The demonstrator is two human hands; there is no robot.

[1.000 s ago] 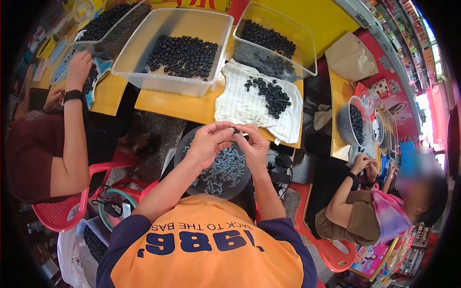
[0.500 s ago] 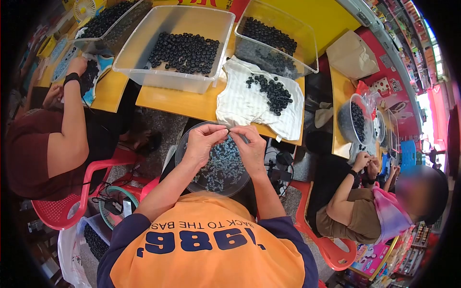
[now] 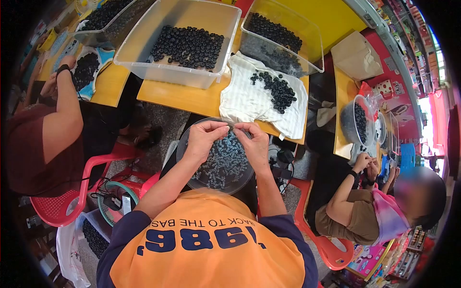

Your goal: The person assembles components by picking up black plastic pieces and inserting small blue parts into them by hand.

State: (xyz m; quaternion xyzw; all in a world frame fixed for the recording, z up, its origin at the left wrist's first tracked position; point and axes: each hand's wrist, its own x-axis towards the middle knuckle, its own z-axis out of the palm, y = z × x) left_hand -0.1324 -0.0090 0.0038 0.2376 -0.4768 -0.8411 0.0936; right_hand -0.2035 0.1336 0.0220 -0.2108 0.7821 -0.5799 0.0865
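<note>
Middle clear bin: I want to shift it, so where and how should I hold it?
Take the middle clear bin by its rim, likely best from left and right together: it stands upright, and its lip juts out, giving the grip a ledge.

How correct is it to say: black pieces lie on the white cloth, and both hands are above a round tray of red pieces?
The pieces in the tray look pale blue, not red (head view); the rest is right.
</note>
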